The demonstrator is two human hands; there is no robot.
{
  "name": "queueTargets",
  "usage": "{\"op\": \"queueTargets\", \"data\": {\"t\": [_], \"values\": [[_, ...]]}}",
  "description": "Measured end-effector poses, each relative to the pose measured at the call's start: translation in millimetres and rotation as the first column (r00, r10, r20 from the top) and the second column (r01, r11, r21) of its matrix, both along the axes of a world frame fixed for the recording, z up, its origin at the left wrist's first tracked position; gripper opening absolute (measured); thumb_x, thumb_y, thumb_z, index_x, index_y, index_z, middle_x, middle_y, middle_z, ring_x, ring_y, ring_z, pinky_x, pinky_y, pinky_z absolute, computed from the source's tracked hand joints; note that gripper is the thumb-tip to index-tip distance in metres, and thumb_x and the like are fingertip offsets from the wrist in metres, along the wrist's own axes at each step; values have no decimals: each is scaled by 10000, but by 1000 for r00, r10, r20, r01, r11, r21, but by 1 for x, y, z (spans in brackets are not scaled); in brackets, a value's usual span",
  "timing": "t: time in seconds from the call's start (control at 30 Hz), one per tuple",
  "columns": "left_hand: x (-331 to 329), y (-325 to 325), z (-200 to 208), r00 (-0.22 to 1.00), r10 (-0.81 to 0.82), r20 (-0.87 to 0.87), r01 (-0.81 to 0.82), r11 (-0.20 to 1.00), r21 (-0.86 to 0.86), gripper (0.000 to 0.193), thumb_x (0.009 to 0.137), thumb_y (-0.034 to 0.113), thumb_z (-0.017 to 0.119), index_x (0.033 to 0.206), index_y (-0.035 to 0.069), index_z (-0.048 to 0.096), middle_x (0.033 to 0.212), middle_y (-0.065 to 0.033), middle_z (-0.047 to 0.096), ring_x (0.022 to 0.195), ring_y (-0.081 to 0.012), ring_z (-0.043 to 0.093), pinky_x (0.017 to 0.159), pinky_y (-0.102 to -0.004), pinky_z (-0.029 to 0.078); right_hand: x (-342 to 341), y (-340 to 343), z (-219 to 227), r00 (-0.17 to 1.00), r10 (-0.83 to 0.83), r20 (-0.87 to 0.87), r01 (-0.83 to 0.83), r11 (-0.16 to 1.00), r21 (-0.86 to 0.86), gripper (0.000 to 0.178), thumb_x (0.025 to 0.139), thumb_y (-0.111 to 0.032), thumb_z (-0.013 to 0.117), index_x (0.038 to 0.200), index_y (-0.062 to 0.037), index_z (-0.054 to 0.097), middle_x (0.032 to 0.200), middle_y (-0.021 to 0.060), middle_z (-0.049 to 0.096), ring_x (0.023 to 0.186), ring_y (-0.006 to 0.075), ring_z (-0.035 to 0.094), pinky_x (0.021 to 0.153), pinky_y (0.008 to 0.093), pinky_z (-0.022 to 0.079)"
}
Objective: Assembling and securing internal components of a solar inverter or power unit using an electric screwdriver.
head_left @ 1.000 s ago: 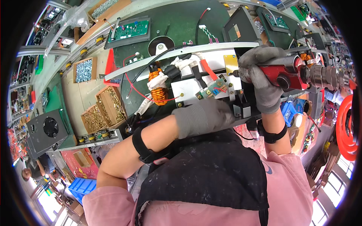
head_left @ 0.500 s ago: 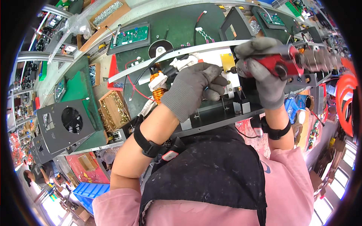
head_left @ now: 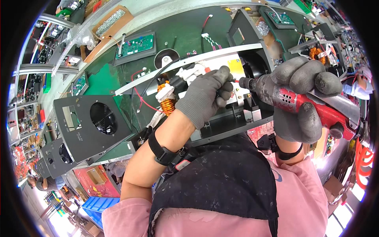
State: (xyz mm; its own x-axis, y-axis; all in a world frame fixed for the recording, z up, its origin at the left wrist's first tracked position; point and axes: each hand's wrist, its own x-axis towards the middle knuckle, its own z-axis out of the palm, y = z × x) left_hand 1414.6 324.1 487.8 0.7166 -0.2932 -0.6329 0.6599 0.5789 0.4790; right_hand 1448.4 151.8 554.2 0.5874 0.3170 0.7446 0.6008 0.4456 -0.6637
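My right hand (head_left: 302, 98), in a grey glove, grips a red power screwdriver (head_left: 284, 98) whose nose points left and whose tail slopes down to the right. Just left of its bit, the fingertips of my gloved left hand (head_left: 207, 93) are pinched together; whatever lies between them is too small to make out. Both hands are over a long dark metal chassis (head_left: 221, 125) with a pale upper rail. Inside it are a yellow-marked plate (head_left: 235, 68), a copper coil (head_left: 167, 106) wrapped in white, and red and black wires.
A dark panel with a round fan (head_left: 103, 117) stands at the left, with similar panels behind it. Beyond the chassis are a green circuit board (head_left: 136, 44), a round disc (head_left: 166, 59) and a box of screws (head_left: 111, 23). An orange coiled hose (head_left: 364, 166) hangs at far right.
The screwdriver has swung, its tail dropping toward me at the right. My left hand has shifted slightly. The fan panel has moved right and covers the box of brass-coloured parts.
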Motion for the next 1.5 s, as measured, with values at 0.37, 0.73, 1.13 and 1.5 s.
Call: {"op": "queueTargets", "data": {"t": [0.37, 0.73, 1.13, 1.5], "values": [[-12, 46, -10, 1000, -13, -24, 15, 996, 87, 364, 954, 371, 487, 931, 13, 549, 699, -92, 569, 522, -133, 520, 384, -215, 366, -16, 44, -14, 996, 88, 6, -88, 993, -83, 423, 858, -195, 561, 1260, -130, 444, 830, 70, 409, 793, 224, 479, 558, 351, 492], [-9, 36, -12, 1000, 2, -10, -1, 996, 91, 353, 960, 383, 470, 878, 42, 511, 623, -53, 516, 443, -113, 424, 355, -222, 319, -20, 51, -13, 998, 38, 48, -33, 994, -102, 369, 831, -151, 606, 1162, -96, 450, 799, 86, 426, 736, 226, 491, 528, 346, 494], [-18, 34, -14, 997, -72, -29, 75, 990, 116, 424, 965, 368, 465, 1080, -36, 524, 719, -17, 509, 547, -61, 433, 402, -179, 319, 30, 38, -26, 938, -337, -81, 329, 939, -97, 342, 784, -45, 583, 1109, 29, 510, 947, 186, 635, 866, 254, 619, 797, 354, 500], [-14, 35, -15, 988, -120, -100, 135, 978, 159, 373, 965, 337, 479, 1068, -9, 570, 733, -17, 532, 569, -75, 478, 440, -179, 361, 56, 36, -51, 887, -364, -285, 306, 925, -226, 294, 780, -32, 575, 1069, 7, 536, 920, 156, 640, 825, 211, 624, 760, 333, 504]]}}
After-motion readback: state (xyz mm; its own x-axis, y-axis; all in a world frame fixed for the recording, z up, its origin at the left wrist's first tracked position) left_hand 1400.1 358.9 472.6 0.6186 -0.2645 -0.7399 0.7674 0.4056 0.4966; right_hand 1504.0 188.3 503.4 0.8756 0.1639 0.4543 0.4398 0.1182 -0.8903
